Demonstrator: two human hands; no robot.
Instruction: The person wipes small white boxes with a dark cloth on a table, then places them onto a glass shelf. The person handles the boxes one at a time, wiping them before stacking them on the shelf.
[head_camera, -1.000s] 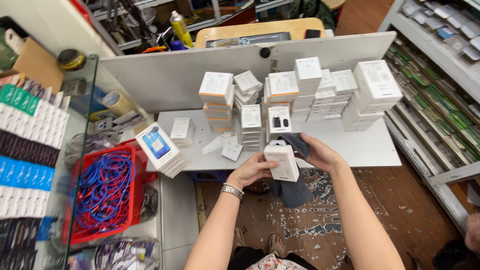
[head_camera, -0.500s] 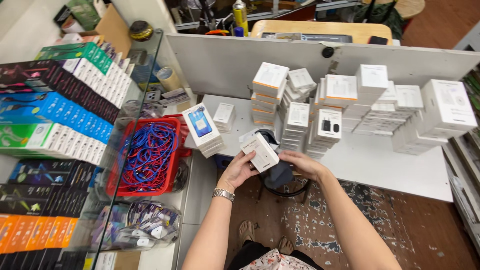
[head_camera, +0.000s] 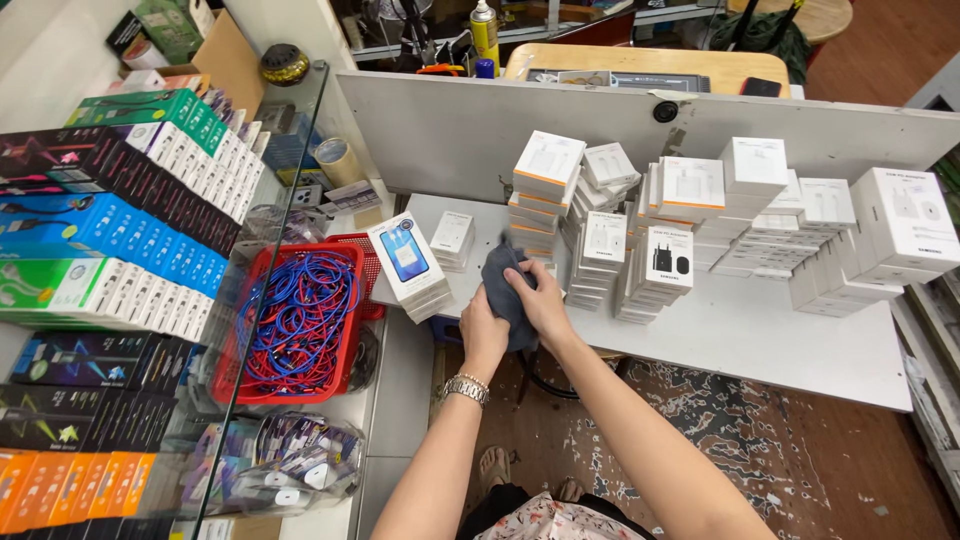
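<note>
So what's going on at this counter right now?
A person stands at a white shelf crowded with stacks of small white boxes. Both hands meet at its front edge on a dark grey cloth: the right hand presses on top of it, and the left hand, with a watch at the wrist, is beside it. A red basket of blue and red cables sits to the left.

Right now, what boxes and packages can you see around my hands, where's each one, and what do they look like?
Stack of white boxes with a blue picture: white table, left of the hands.
Small white box pile: behind that stack.
White boxes with orange edge: tall stack behind the dark cloth.
White box with black picture: right of the hands.
Green, black, blue packages: glass case, far left.
</note>
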